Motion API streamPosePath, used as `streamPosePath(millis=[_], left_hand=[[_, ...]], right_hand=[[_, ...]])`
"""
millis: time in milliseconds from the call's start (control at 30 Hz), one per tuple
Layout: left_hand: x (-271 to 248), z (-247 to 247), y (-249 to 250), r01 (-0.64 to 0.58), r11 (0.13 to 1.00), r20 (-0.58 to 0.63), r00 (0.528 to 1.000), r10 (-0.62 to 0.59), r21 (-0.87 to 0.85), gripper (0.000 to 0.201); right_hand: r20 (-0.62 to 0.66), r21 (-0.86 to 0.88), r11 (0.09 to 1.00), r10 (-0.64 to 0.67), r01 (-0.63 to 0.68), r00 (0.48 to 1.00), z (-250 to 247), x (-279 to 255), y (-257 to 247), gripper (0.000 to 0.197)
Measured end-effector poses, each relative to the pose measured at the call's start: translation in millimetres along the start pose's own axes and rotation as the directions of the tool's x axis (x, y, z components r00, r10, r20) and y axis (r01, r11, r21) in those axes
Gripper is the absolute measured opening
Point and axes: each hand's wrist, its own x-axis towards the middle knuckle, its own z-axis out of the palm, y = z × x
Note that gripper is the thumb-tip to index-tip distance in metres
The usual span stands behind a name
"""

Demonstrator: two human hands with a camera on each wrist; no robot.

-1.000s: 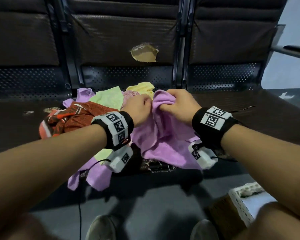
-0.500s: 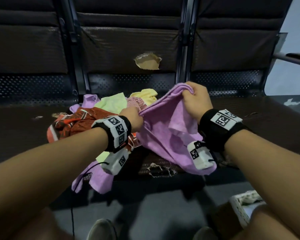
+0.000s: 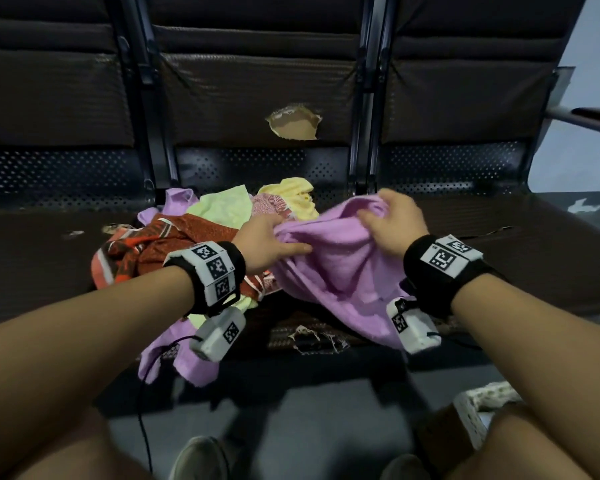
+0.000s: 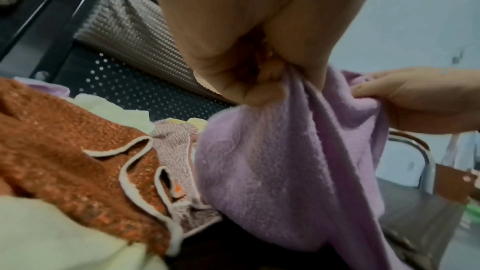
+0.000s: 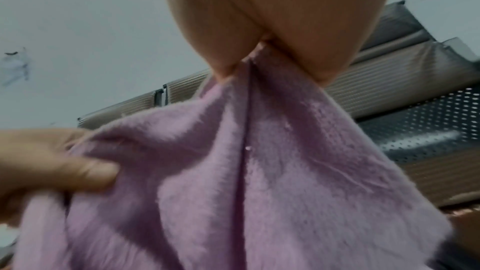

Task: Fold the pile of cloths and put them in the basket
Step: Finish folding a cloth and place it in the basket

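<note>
A purple cloth (image 3: 340,268) hangs between both hands over the front of a dark bench seat (image 3: 534,251). My left hand (image 3: 274,237) grips its left edge, thumb on top; in the left wrist view the left hand (image 4: 259,89) has the purple cloth (image 4: 285,171) bunched in its fingers. My right hand (image 3: 388,220) grips the top right edge; the right wrist view shows the right hand (image 5: 259,59) pinching the purple cloth (image 5: 259,192). To the left lies the pile of cloths (image 3: 201,230): rust-red, pale green, yellow, pink and another purple one. A white woven basket (image 3: 471,417) stands on the floor at lower right, mostly hidden by my right arm.
The bench has perforated metal backs and dark cushions, one torn (image 3: 293,124). The seat's front edge is torn (image 3: 312,337). A black cable (image 3: 146,393) hangs from my left wrist. My shoes (image 3: 198,459) are on the grey floor below.
The hands, close together on the cloth a second ago, drew apart and raised the purple cloth. The right hand has since come down a little, and the cloth now sags between them.
</note>
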Motion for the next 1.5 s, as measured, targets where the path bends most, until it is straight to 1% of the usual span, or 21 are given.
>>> streamPosePath(millis=[67, 167, 233, 300, 400, 500, 600, 667, 700, 767, 833, 867, 933, 1033, 1133, 1200, 1267, 1333, 1367, 1433, 1500], left_hand=[[-4.6, -1.4, -5.5, -0.022, 0.988, 0.013, 1.0, 0.02, 0.154, 0.025], [-8.2, -4.6, -9.3, -0.005, 0.957, -0.049, 0.999, 0.02, 0.289, 0.027], [-6.5, -8.0, -8.5, 0.088, 0.987, -0.125, 0.99, -0.072, 0.134, 0.019], [-3.3, -9.3, -3.5, 0.169, 0.979, -0.174, 0.967, -0.187, -0.11, 0.011], [5.0, -14.3, 3.9, 0.169, 0.929, -0.211, 0.946, -0.246, -0.328, 0.026], [15.4, -21.2, 8.6, 0.184, 0.946, -0.269, 0.928, -0.256, -0.267, 0.026], [17.7, -25.7, 8.5, 0.16, 0.889, -0.36, 0.873, -0.33, -0.429, 0.034], [16.5, -27.0, 8.9, 0.141, 0.809, -0.367, 0.837, -0.405, -0.571, 0.034], [15.8, -27.9, 9.6, 0.136, 0.781, -0.342, 0.844, -0.414, -0.61, 0.033], [14.3, -29.1, 10.4, 0.124, 0.784, -0.347, 0.846, -0.404, -0.609, 0.034], [13.1, -31.7, 9.9, 0.099, 0.783, -0.361, 0.847, -0.39, -0.614, 0.037], [13.4, -32.9, 8.3, 0.087, 0.784, -0.365, 0.849, -0.381, -0.615, 0.038], [10.8, -33.9, 8.4, 0.071, 0.807, -0.378, 0.857, -0.35, -0.586, 0.04], [10.5, -33.3, 8.6, 0.067, 0.807, -0.388, 0.852, -0.352, -0.586, 0.04], [12.1, -38.6, 5.0, 0.085, 0.754, -0.366, 0.836, -0.41, -0.651, 0.033], [10.8, -43.6, 1.6, 0.106, 0.755, -0.332, 0.852, -0.404, -0.647, 0.026], [9.3, -44.2, -2.9, 0.1, 0.742, -0.308, 0.867, -0.392, -0.663, 0.027], [5.2, -41.3, -3.2, 0.079, 0.682, -0.291, 0.864, -0.41, -0.727, 0.036], [5.0, -39.7, -4.1, 0.079, 0.676, -0.29, 0.863, -0.415, -0.733, 0.037], [3.2, -37.4, -3.7, 0.081, 0.672, -0.275, 0.872, -0.406, -0.736, 0.036], [1.6, -35.7, -0.8, 0.054, 0.68, -0.263, 0.897, -0.354, -0.731, 0.035]], right_hand=[[-0.148, 0.006, 1.0, 0.0, 0.001, 0.989, -8.7, 3.0, 8.2, 0.014], [-0.197, 0.03, 1.0, -0.003, 0.009, 0.98, -10.5, 4.8, 17.0, 0.022], [-0.157, 0.041, 0.998, -0.041, 0.048, 0.987, -5.7, 1.1, 17.3, 0.015], [-0.067, 0.035, 0.994, -0.097, 0.1, 0.993, -1.1, -2.9, 15.1, 0.015], [0.142, -0.079, 0.962, -0.249, 0.262, 0.958, 2.9, -8.1, 11.1, 0.026], [0.297, -0.123, 0.919, -0.325, 0.374, 0.898, 6.9, -16.2, 8.3, 0.038], [0.37, -0.108, 0.919, -0.316, 0.378, 0.874, 7.2, -21.6, 7.9, 0.042], [0.371, -0.156, 0.889, -0.351, 0.43, 0.86, 4.1, -22.4, 5.8, 0.037], [0.367, -0.183, 0.865, -0.381, 0.468, 0.849, 2.0, -21.4, 3.4, 0.035], [0.418, -0.241, 0.814, -0.405, 0.529, 0.813, 0.0, -19.4, -4.1, 0.035], [0.546, -0.291, 0.768, -0.356, 0.57, 0.758, 3.2, -20.7, -12.1, 0.044], [0.616, -0.334, 0.746, -0.29, 0.576, 0.732, 6.7, -22.1, -13.8, 0.044], [0.685, -0.459, 0.699, -0.115, 0.548, 0.72, 14.0, -24.4, -12.7, 0.031], [0.61, -0.612, 0.64, 0.008, 0.464, 0.793, 15.6, -24.3, -2.4, 0.011], [0.523, -0.7, 0.611, 0.087, 0.37, 0.848, 11.0, -20.7, 6.1, 0.011], [0.5, -0.714, 0.611, 0.104, 0.341, 0.86, 8.7, -19.9, 11.6, 0.012], [0.545, -0.672, 0.64, 0.086, 0.372, 0.834, 9.7, -22.9, 16.5, 0.017], [0.632, -0.617, 0.66, 0.091, 0.429, 0.769, 19.0, -32.0, 19.8, 0.017], [0.671, -0.597, 0.657, 0.095, 0.46, 0.735, 26.5, -38.5, 21.5, 0.025], [0.716, -0.58, 0.645, 0.111, 0.498, 0.69, 44.3, -51.8, 27.0, 0.054], [0.71, -0.588, 0.632, 0.102, 0.506, 0.697, 60.1, -61.3, 30.4, 0.067]])
